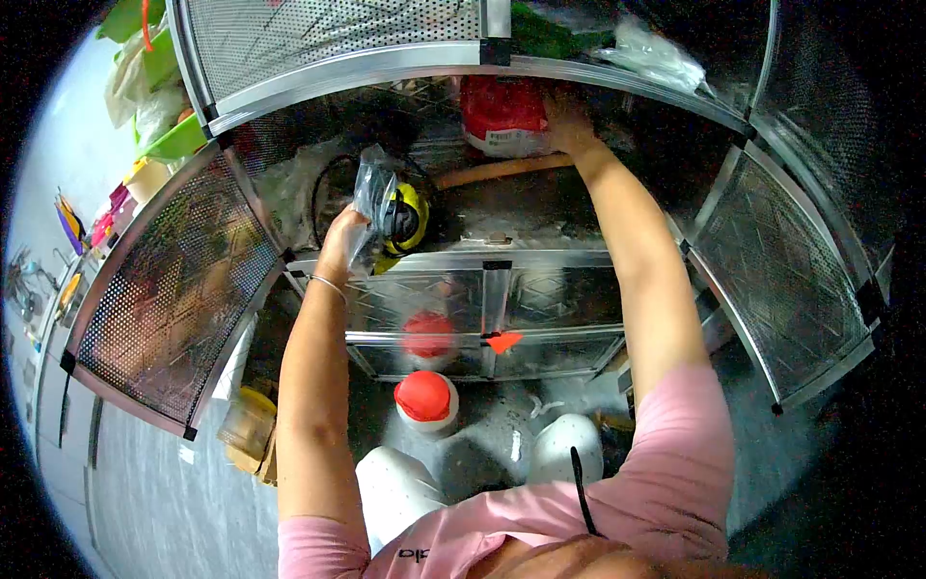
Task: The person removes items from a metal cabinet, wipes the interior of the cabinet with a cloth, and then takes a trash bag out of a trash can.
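My left hand (345, 239) is closed on a clear plastic bag (370, 205) at the left of the open cabinet's shelf. Right beside the bag sits a round yellow-and-black item (406, 218) with a black cord looping behind it; its kind is unclear. Deeper inside, my right hand (571, 124) grips the right side of a red package (502, 104) with a white barcode label. Its fingers are dim and partly lost in shadow. Under my right wrist lies a brown wooden stick or handle (506, 172).
Perforated metal doors stand swung out at the left (183, 289) and right (791, 270). A red-lidded white container (425, 399) is on the floor between my knees. A box with a clear-walled container (249, 429) stands at the left. Bagged items (656, 58) lie on the upper shelf.
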The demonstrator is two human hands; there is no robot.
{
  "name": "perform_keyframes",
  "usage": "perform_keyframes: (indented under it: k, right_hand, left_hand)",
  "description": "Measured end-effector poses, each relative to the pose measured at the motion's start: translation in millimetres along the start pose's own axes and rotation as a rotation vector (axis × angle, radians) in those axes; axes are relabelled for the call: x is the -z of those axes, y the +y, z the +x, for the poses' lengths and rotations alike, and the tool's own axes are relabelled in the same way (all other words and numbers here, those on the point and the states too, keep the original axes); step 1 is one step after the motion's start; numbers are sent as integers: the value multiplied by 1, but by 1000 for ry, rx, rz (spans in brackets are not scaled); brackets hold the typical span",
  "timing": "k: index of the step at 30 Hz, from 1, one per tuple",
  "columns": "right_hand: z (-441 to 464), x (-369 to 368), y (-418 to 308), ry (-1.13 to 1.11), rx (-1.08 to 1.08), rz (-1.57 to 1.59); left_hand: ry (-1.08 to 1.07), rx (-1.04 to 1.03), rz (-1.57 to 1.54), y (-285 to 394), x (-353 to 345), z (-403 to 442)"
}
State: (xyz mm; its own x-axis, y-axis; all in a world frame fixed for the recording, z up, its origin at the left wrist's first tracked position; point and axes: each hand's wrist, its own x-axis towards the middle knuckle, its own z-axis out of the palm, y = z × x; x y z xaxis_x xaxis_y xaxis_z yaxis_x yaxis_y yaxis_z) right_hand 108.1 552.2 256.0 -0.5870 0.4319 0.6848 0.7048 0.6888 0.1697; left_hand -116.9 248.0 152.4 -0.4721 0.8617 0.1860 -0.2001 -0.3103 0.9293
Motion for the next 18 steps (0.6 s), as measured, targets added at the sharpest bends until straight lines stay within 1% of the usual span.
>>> perform_keyframes:
  k: [2,3,4,6,7,8,10,11,12,13,14,15,16,17,18]
  right_hand:
    - [-10,-2,1,-47,12,-59]
    - [-17,-11,4,-4,49,-89]
    - [-23,-13,5,39,85,-119]
    - [-33,-10,3,-2,118,-175]
    - [-39,-6,0,-41,153,-225]
    - [-44,-2,1,-45,153,-227]
    - [-54,8,3,48,196,-130]
    - [-60,15,5,43,194,-130]
    - [-66,26,6,143,204,-105]
    - [-73,37,8,244,214,-82]
    - [-82,48,10,239,213,-86]
    - [-93,59,12,288,228,-42]
    - [-103,75,11,341,242,-1]
    - [-116,92,10,379,263,77]
    - [-129,101,18,419,306,46]
  left_hand:
    - [-15,-46,24,6,-4,-6]
    - [-55,-20,0,8,-5,-7]
    - [-60,-15,0,1,6,3]
    - [-93,-28,50,-17,30,28]
    - [10,50,-78,-4,4,4]
    - [9,54,-81,4,-3,-3]
    - [21,-9,95,10,-8,-11]
    - [34,-77,320,-7,17,11]
    - [32,-72,318,-2,9,3]
    - [50,4,232,11,-6,-12]
    - [67,80,145,18,-15,-21]
    - [-10,-16,335,-5,17,9]
    - [-18,-19,328,-4,13,6]
    - [21,-22,243,-1,9,2]
    - [57,-30,156,1,3,1]
